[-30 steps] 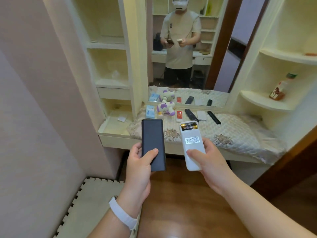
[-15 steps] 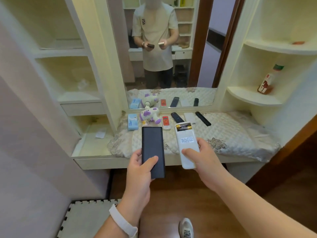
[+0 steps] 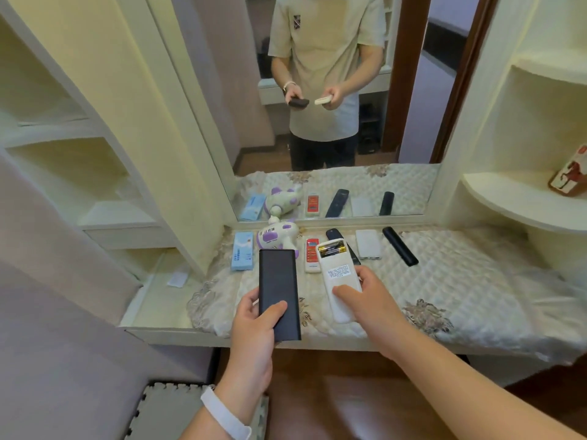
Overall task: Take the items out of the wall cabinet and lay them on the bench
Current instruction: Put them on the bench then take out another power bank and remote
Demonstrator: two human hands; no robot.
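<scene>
My left hand (image 3: 254,331) grips a flat black power bank (image 3: 278,290) by its near end, thumb on top. My right hand (image 3: 368,300) holds a white remote (image 3: 337,274) face down, its battery bay open with two batteries showing. Both are held just above the front part of the quilted bench (image 3: 460,290). On the bench behind them lie a blue box (image 3: 242,251), a purple and white toy (image 3: 278,235), a red and white remote (image 3: 312,255), a dark remote (image 3: 333,234) partly hidden, a white power bank (image 3: 367,244) and a black remote (image 3: 400,246).
A mirror (image 3: 317,106) stands behind the bench. Open shelves of the cabinet (image 3: 73,173) rise on the left, with a paper slip (image 3: 178,278) on the lowest ledge. Corner shelves on the right carry a bottle (image 3: 570,173). A foam mat (image 3: 178,411) lies on the floor.
I have stepped closer to the bench and my view has tilted down. Both hands, still holding the power bank and the white remote, now hover over the bench's front part.
</scene>
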